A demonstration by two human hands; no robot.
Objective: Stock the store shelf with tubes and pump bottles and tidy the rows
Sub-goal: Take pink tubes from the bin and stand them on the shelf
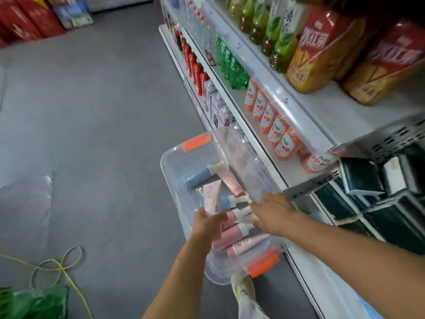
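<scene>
So the bin sits right in front of me on the floor, pushed up against the shelf unit on my right. Inside it, one pump bottle lies at the far end with a tube beside it, and the rest are piled at the near end. My left hand holds a tube over that pile, my right hand reaches in just right of it. Drink bottles line the shelves above the bin. A cord lies on the floor to my left, a bag nearer me.
</scene>
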